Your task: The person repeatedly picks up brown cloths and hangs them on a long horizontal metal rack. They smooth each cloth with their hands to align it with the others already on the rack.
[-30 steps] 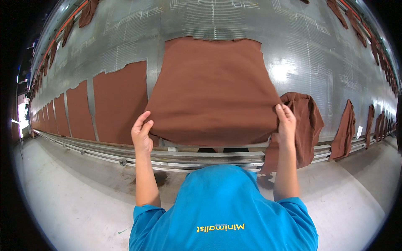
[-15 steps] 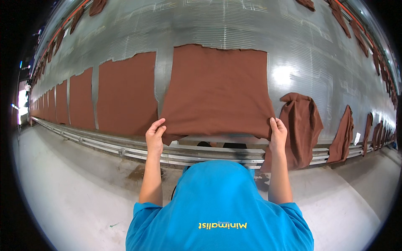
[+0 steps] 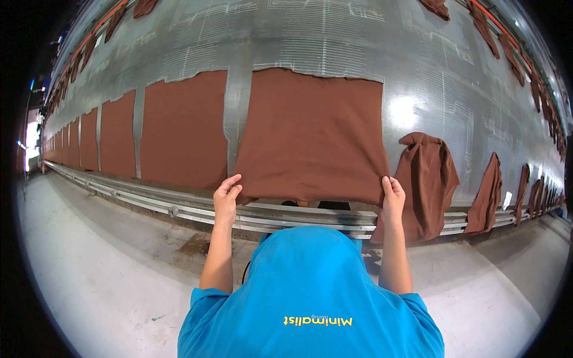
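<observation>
A brown fabric panel (image 3: 313, 134) lies across the metal table (image 3: 310, 36) in front of me, its near edge hanging at the table's front. My left hand (image 3: 226, 200) pinches the near left corner between thumb and fingers. At the near right corner, my right hand (image 3: 393, 198) grips the cloth the same way. Between the hands the near part of the panel is drawn fairly straight, with soft creases. The far edge is uneven and lies close to a pale outline marked on the table.
To the left, a flat brown panel (image 3: 185, 128) lies beside several similar ones in a row. Just right of my panel a crumpled brown cloth piece (image 3: 425, 185) drapes over the metal rails (image 3: 179, 212), with more pieces beyond. An orange strip (image 3: 504, 24) edges the table's far right side.
The panel's far edge sits slightly nearer and to the right. My left hand has shifted a little right and nearer; my right hand has moved slightly nearer and left. Both keep their hold.
</observation>
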The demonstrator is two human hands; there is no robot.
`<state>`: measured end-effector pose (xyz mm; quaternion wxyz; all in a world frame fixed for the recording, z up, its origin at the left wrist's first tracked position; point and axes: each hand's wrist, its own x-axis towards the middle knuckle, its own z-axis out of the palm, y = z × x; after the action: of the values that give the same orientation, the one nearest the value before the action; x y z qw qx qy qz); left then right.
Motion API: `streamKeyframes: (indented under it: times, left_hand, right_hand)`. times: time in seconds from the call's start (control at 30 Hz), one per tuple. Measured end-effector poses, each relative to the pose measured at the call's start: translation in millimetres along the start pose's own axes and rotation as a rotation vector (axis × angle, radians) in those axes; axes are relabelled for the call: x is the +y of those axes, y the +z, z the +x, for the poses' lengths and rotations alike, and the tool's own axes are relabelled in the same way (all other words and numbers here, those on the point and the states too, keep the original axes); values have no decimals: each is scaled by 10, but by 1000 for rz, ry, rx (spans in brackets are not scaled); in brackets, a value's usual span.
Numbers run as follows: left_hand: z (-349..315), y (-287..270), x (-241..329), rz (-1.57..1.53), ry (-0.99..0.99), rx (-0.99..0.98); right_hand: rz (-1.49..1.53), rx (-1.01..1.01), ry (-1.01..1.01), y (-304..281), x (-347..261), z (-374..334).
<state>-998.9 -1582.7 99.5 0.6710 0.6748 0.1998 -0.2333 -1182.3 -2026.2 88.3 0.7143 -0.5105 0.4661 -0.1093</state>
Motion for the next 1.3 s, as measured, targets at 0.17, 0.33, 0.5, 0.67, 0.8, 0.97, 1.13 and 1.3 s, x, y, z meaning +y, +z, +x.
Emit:
streamKeyframes:
  times: [0.17, 0.33, 0.5, 0.67, 0.8, 0.97, 1.13, 1.3]
  left_hand:
    - [-66, 85, 92, -12, -53, -13]
    - [5, 71, 13, 70, -17, 7]
    - [115, 96, -8, 567, 204, 137]
    - [434, 342, 269, 829, 524, 171]
    - [769, 1009, 607, 766, 653, 6]
    - [1309, 2123, 866, 784, 999, -227]
    - [1779, 3000, 953, 885, 1113, -331]
    - [2059, 3467, 993, 1016, 1107, -358]
  right_hand:
    - [-15, 15, 1, 36, -8, -20]
    - [-63, 16, 4, 17, 29, 11]
    - [-417, 108, -86, 17, 40, 161]
    - [-509, 124, -243, 292, -365, 581]
    - [-655, 106, -420, 623, -696, 1133]
    - [-789, 152, -427, 992, -1017, 1798]
    - [-945, 170, -197, 1260, -1257, 2063]
    - [-931, 182, -165, 1314, -1233, 2171]
